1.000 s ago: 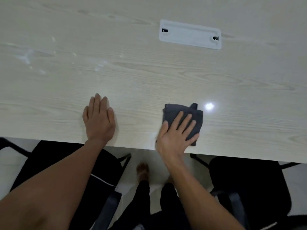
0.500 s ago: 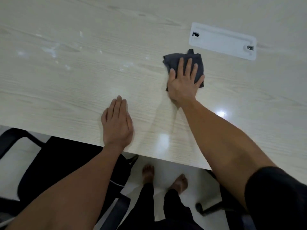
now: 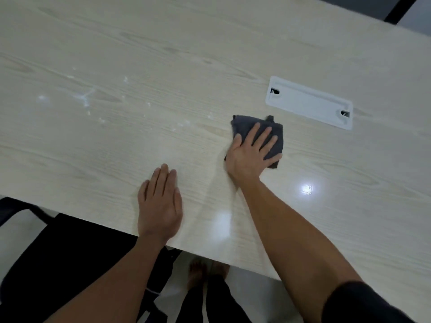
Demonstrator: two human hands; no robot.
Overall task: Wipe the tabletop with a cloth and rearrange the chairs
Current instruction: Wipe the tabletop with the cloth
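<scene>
A folded dark grey cloth (image 3: 275, 136) lies on the pale wood-grain tabletop (image 3: 116, 145), right of centre. My right hand (image 3: 250, 152) presses flat on the cloth with fingers spread, covering most of it. My left hand (image 3: 159, 203) rests palm down on the bare tabletop near the front edge, holding nothing. White smudges and specks (image 3: 86, 99) mark the table to the left of the cloth. A black chair (image 3: 70, 259) sits under the table's front edge at lower left.
A white rectangular cable cover (image 3: 309, 102) is set into the tabletop just beyond the cloth on the right. My bare feet (image 3: 198, 273) and dark trousers show on the light floor below the edge. A dark strip (image 3: 398, 7) crosses the top right corner.
From the front edge my right hand pushed the cloth far out across the table, then drew it slightly back from the cable cover. My left hand stayed planted; the camera view shifted.
</scene>
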